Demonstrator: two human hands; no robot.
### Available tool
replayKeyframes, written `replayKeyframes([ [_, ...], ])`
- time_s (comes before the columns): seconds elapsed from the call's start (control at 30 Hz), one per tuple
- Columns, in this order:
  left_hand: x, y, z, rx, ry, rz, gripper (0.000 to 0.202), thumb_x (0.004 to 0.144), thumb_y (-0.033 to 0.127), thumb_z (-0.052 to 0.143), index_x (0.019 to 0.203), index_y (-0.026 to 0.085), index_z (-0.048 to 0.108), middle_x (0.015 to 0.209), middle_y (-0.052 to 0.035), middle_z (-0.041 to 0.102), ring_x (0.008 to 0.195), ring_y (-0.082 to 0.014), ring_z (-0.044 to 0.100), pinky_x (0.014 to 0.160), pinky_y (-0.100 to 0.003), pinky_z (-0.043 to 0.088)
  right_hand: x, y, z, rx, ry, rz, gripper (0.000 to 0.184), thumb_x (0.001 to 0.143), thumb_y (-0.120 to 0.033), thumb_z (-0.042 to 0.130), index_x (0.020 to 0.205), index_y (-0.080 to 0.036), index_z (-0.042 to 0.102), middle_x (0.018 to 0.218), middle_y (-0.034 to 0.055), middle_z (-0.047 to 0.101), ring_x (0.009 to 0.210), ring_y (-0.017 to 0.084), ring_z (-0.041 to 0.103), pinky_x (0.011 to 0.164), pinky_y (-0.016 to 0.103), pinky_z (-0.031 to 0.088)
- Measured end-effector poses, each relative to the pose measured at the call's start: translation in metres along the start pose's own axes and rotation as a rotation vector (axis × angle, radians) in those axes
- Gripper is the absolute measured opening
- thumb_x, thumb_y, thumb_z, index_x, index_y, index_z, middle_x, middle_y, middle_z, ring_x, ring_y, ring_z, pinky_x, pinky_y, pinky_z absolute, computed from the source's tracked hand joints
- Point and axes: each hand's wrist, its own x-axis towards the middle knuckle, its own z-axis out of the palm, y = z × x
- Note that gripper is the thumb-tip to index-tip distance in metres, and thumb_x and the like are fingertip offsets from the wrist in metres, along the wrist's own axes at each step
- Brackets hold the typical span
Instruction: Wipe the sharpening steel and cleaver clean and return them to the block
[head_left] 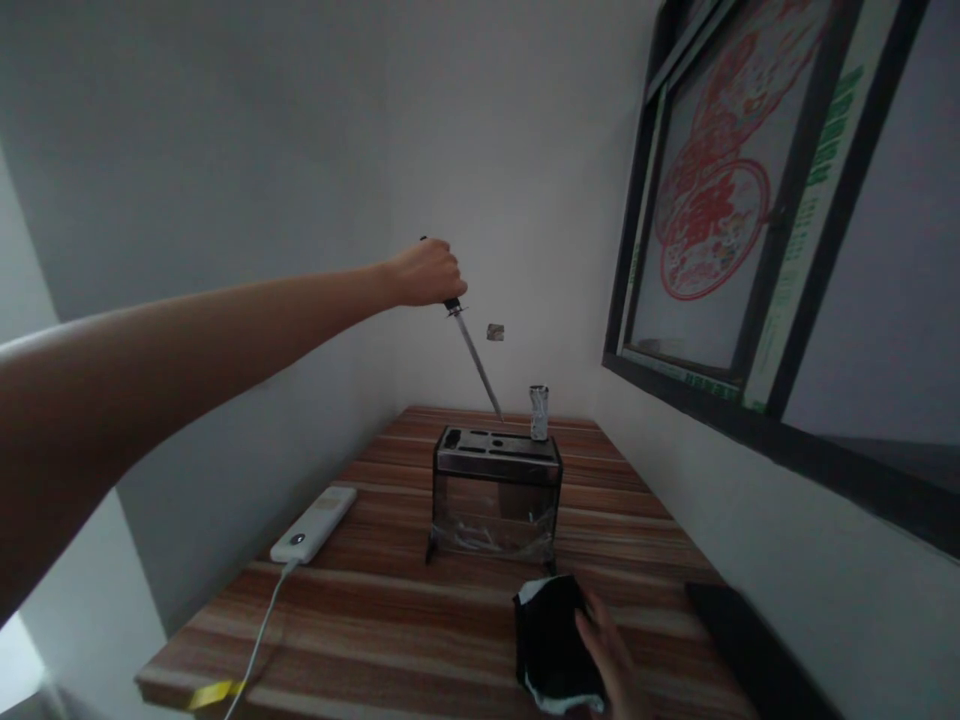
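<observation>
My left hand is closed around the black handle of a sharpening steel. The thin grey rod slants down to the right, its tip just over the slotted top of a knife block; whether it touches cannot be made out. The block has a clear front and dark side legs. Wrapped in foil or plastic, a cylinder stands upright at the block's right end. Low in view, my right hand rests its fingers on a black cloth with white edges, gripping its right side.
A white power strip with a cable lies on the left of the wooden table. Yellow tape marks the front edge. At right lies a flat black object. Walls close in the table, with a window on the right.
</observation>
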Motion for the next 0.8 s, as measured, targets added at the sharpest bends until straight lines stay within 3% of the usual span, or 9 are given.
replayKeyframes([
  [0.23,0.023,0.024,-0.002,0.05,0.032,0.166,0.021,0.083,0.008,0.046,0.076,0.018,0.063,0.074,-0.007,0.066,0.081,-0.0185,0.056,0.077,-0.032,0.031,0.001,-0.016,0.015,0.033,-0.003,0.125,0.052,0.063,-0.041,0.073,0.113,-0.029,0.064,0.129,0.0046,0.057,0.125,0.028,0.046,0.104,0.04,0.036],
  [0.47,0.029,0.023,0.008,-0.139,0.101,0.14,0.021,0.081,0.006,0.048,0.066,0.017,0.058,0.067,-0.005,0.061,0.082,-0.018,0.055,0.081,-0.031,0.031,-0.004,-0.017,0.018,0.071,-0.004,0.106,0.054,0.066,-0.041,0.072,0.117,-0.028,0.061,0.131,0.0059,0.055,0.126,0.028,0.045,0.108,0.042,0.031],
  [0.8,0.03,0.024,0.005,-0.168,0.087,0.13,0.021,0.079,0.006,0.048,0.065,0.017,0.059,0.067,-0.004,0.06,0.084,-0.018,0.055,0.083,-0.032,0.03,-0.004,-0.013,0.018,0.05,-0.015,0.095,0.052,0.07,-0.043,0.068,0.119,-0.028,0.06,0.133,0.0058,0.054,0.126,0.026,0.045,0.108,0.041,0.03],
])
